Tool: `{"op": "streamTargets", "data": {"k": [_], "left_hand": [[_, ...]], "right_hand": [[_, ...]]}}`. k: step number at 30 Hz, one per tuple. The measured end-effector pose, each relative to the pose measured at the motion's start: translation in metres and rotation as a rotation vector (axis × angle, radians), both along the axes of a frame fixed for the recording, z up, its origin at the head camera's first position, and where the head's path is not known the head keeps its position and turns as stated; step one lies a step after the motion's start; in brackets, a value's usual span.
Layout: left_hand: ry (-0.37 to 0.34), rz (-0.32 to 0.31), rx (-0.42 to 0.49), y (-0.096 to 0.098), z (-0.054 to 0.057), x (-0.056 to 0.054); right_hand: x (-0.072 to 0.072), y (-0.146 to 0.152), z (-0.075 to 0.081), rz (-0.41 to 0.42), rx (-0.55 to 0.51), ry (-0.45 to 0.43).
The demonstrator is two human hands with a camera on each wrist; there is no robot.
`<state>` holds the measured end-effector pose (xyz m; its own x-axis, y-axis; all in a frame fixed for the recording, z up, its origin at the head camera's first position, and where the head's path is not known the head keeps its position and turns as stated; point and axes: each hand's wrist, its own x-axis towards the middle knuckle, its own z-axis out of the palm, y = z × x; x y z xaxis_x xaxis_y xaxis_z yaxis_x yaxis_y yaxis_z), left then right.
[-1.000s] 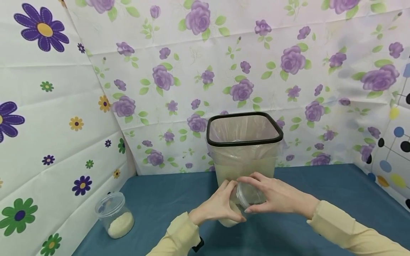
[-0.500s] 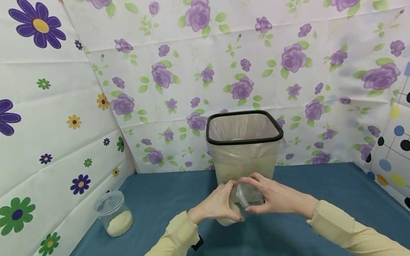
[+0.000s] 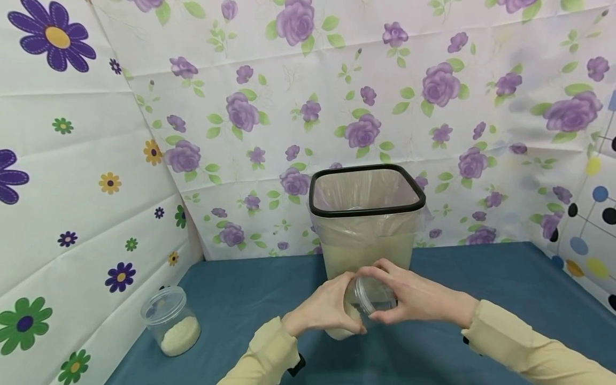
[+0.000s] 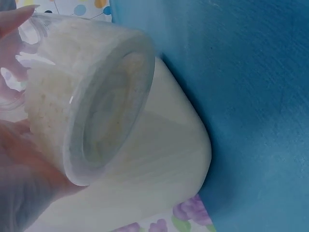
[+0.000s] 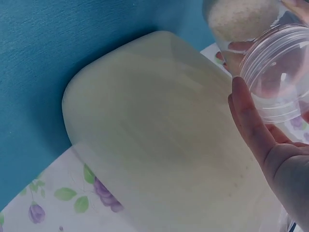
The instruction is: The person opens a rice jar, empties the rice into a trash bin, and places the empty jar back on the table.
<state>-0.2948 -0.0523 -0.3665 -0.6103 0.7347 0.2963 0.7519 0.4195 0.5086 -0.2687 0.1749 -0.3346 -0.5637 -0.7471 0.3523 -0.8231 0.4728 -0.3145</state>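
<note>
Gripping a tilted jar [image 4: 99, 92] of pale grains [image 4: 55, 92] in front of the bin [image 3: 370, 256] are the left hand [image 3: 323, 306] and right hand [image 3: 414, 294]; another jar [image 3: 164, 316], part-filled with grains, stands on the tabletop [image 3: 240, 299].

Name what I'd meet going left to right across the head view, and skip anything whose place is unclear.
Free-standing jar of pale grains → left hand → held clear jar → right hand → dotted wall cloth. Left out: bin, overlapped by the hands.
</note>
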Motion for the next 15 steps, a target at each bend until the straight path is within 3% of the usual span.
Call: {"op": "streamTargets", "data": {"k": [6,15], "left_hand": [[-0.018,-0.020,0.010,-0.0011,0.0029,0.0008],[0.019,-0.039,0.002,-0.0023,0.0009,-0.0007]], "right_hand": [[-0.0004,0.0000,0.0013,0.008,-0.010,-0.013],[-0.0003,-0.0004,-0.0004,0.029,-0.019,-0.016]]}}
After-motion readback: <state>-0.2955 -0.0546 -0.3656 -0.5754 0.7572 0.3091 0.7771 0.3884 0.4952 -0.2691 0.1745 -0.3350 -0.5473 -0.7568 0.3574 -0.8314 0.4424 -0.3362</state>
